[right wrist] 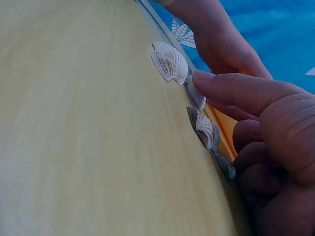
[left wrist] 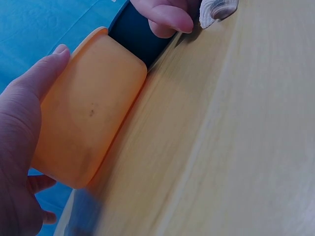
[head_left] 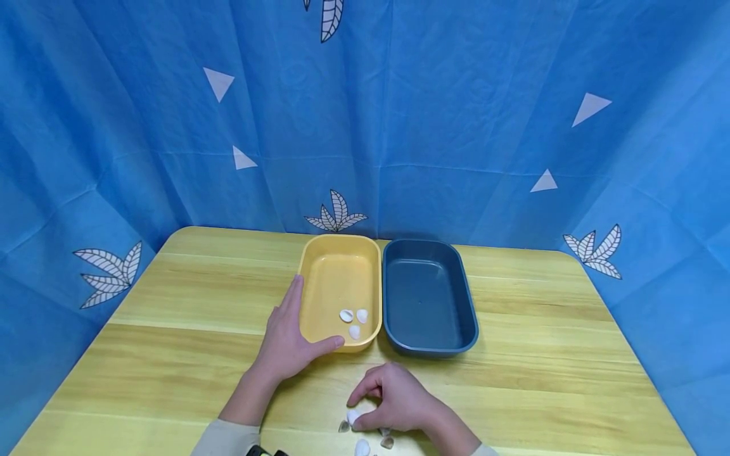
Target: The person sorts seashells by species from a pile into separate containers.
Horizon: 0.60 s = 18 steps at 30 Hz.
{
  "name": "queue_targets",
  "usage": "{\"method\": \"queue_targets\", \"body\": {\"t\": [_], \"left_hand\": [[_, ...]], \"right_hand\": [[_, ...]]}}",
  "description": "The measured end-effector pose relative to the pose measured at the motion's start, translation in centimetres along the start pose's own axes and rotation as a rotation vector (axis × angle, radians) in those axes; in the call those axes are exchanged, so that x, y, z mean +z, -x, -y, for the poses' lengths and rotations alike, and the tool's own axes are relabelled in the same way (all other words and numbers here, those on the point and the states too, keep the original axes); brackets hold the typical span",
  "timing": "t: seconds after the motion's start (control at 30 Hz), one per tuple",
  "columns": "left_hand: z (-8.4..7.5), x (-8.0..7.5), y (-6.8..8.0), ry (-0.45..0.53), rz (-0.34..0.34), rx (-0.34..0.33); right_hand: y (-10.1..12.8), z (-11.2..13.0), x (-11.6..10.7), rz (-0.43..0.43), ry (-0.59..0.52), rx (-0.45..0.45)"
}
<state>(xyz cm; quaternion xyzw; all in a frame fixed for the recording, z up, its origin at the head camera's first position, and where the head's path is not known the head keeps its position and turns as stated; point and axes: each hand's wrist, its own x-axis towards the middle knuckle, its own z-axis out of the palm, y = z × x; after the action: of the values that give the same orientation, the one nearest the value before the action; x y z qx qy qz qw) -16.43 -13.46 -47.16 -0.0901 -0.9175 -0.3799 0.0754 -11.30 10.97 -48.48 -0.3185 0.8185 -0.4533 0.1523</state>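
The left hand (head_left: pixel 288 345) is lying flat on the worktop (head_left: pixel 171 304) with straight fingers, pressing along the left wall of the yellow tray (head_left: pixel 319 285) while its thumb is reaching across the tray's near corner; the left wrist view is showing the palm against that wall. Three shells (head_left: pixel 353 320) are sitting inside the tray, close together near its front end. Just to the right, touching the yellow one side by side, a dark blue tray (head_left: pixel 456 297) is standing. Nearer the person, the right hand (head_left: pixel 393 402) is curling its fingers down over a loose group of shells on the wood, with the thumb and forefinger pinching a white shell (head_left: pixel 353 416) at the group's left end. In the right wrist view a fingertip (right wrist: pixel 206 81) is resting beside a ribbed shell (right wrist: pixel 170 63), with a second shell (right wrist: pixel 205 129) lying just below it. More shells (head_left: pixel 362 447) are lying at the near edge, beside the hand. A blue cloth (head_left: pixel 456 114) printed with leaves and triangles is hanging behind the worktop.
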Motion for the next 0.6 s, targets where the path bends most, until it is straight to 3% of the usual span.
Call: {"method": "queue_targets", "body": {"t": [0.4,0.6], "left_hand": [[-0.05,0.04,0.08,0.008,-0.001,-0.002],[0.02,0.03,0.01,0.009,-0.002,-0.008]], "right_hand": [[0.12,0.11,0.00,0.015,0.133,-0.029],[0.06,0.07,-0.01,0.005,0.128,-0.015]]}}
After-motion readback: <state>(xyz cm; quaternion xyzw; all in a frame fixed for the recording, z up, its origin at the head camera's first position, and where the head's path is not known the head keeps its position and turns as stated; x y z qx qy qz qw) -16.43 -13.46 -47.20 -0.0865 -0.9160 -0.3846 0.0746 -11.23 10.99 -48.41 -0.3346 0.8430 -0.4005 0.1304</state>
